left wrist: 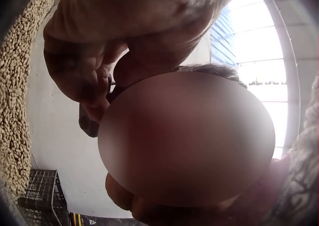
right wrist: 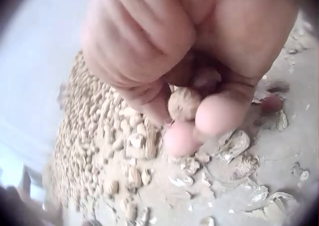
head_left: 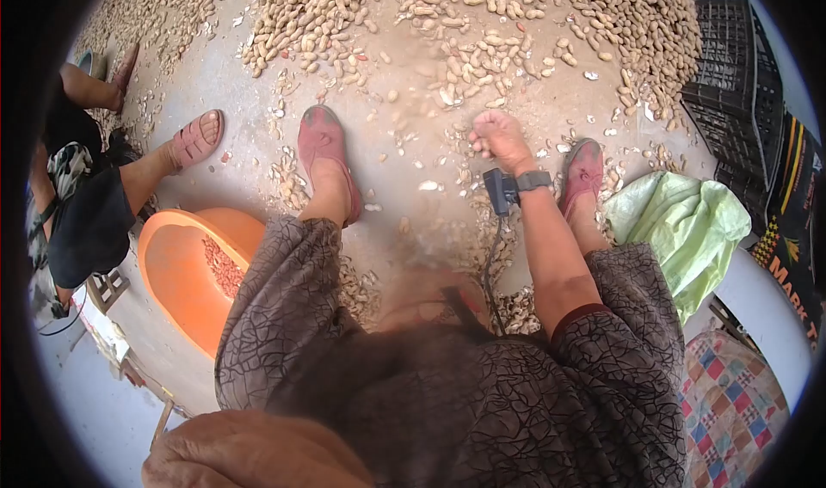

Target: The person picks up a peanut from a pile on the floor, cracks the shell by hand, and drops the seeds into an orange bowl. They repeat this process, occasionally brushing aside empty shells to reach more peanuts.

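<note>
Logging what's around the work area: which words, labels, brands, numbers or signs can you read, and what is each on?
"MARK T": large letters on the black striped item at the head view's right edge; anything after the T can't be seen.
Smaller markings on the same item: too small and blurred to read.
No other text is legible in any view.

Tan peanuts (head_left: 310, 28), grey floor (head_left: 387, 200)
You wear reddish shoes (head_left: 324, 140) and crackle-patterned dark clothing (head_left: 280, 290); your basin (head_left: 168, 260) is orange, the sack (head_left: 688, 230) pale green.
</note>
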